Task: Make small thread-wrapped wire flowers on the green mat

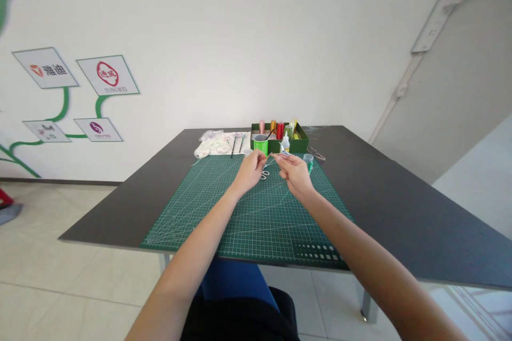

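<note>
Thin piece [270,155]: small and tan, raised over the far part of the mat, between the two hands; its exact shape is too small to tell.
Left hand [251,170]: fingers pinched together on the near end of the piece.
Right hand [296,173]: thumb and forefinger nearly together at its other end; cannot tell whether they grip it.
Mat [256,213]: green, gridded, flat on the dark surface [132,200].
Scissors [264,175]: pale handles showing on the mat, between the hands; the rest is unclear.
Tub [261,146]: bright green, upright just beyond the hands, a dark stick [270,134] leaning out.
Bottle [285,143]: white, upright, beside the tub and in front of the box.
Box [299,145]: dark green, behind both, holding pink, orange and red spools [280,130].
Jar [308,159]: green below a clear top, close by the right hand, which partly covers it.
Metal tool [318,155]: on the surface, right of the box.
Cloth [218,145]: white, left of the tub, with two dark sticks [233,147] across it.
</note>
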`<state>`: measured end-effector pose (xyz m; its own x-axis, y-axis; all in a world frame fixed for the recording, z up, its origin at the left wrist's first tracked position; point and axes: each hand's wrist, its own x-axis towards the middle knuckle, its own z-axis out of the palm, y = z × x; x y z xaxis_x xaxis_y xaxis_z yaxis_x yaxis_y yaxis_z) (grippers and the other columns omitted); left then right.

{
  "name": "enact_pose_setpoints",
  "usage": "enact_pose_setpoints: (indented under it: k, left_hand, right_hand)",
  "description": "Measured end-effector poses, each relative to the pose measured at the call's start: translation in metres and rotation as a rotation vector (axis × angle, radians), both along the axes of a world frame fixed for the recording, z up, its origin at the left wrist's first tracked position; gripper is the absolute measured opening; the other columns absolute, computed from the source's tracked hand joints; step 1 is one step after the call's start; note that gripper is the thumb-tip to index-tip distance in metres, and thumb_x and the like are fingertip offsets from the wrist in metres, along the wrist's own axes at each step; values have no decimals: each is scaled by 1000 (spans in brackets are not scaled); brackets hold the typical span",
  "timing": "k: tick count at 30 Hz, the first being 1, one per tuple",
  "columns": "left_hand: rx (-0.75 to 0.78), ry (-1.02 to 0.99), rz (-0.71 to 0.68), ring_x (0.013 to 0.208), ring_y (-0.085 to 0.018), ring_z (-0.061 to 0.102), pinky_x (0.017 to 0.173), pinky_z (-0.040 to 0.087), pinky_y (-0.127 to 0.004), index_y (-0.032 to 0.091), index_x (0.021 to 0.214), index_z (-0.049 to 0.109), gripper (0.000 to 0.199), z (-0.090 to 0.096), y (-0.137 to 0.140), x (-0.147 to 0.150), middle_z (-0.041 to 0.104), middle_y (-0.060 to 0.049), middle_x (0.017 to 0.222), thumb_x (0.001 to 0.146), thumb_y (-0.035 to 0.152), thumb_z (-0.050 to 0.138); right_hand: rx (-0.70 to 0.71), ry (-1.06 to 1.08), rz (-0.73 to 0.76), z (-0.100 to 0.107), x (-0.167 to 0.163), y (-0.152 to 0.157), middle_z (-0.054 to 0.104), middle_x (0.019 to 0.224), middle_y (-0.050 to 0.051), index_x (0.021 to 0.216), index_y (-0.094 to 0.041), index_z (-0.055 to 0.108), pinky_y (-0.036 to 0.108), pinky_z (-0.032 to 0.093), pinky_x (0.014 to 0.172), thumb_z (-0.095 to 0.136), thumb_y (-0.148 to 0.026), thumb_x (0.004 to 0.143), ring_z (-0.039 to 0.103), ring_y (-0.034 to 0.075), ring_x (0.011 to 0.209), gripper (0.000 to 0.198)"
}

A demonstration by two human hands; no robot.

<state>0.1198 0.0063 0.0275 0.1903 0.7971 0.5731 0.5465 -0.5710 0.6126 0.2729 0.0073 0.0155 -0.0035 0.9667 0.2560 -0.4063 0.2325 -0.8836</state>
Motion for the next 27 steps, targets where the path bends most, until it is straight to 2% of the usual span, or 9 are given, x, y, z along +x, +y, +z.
enact_pose_setpoints:
  k: [3,8,12,15,19,23,27]
  left_hand:
    - [-55,-99,-47,69,-13,58,69,45,-26,19,84,52,6,-15,6,11,61,1,75,89,15,53]
    - [-265,-324,-271,59,-11,60,63,47,-26,18,88,49,8,-41,7,17,66,-1,78,91,23,53]
    - [-370,-479,-377,51,-10,60,57,44,-24,19,90,44,22,-50,1,15,69,-1,74,92,36,56]
    - [-360,-521,-341,50,-10,59,57,44,-24,19,91,43,27,-51,-3,13,71,-2,75,92,42,57]
    - [-305,-550,-308,58,-12,65,62,47,-25,19,91,43,28,-53,-4,13,74,-6,84,92,43,57]
    - [-292,-542,-339,73,-15,70,70,48,-26,18,91,44,26,-53,-7,15,74,-8,93,93,40,57]
    - [-312,-534,-391,69,-14,69,68,47,-26,18,91,45,26,-51,-10,18,73,-6,88,93,40,58]
  right_hand:
    - [-13,12,-38,-12,-5,-3,63,69,1,74,-19,67,23,18,37,87,-43,56,30,4,45,36]
    - [-18,-5,-36,-20,-2,-8,58,57,-1,75,-19,68,23,18,38,87,-45,58,31,5,42,37]
    - [5,11,-74,-14,6,-7,65,69,2,73,-19,68,24,19,39,87,-45,57,30,5,44,36]
    - [21,22,-111,-10,12,-3,65,71,3,72,-19,69,24,18,39,87,-44,56,29,5,46,35]
    - [56,-88,-109,-10,17,-1,57,58,-1,72,-17,71,23,14,39,88,-46,57,26,4,44,37]
    - [51,-117,-93,-13,15,-2,51,52,-4,71,-16,71,21,15,38,88,-49,56,26,3,42,40]
    - [42,-113,-72,-16,11,-3,50,51,-4,68,-15,70,21,16,38,88,-47,57,28,3,42,38]
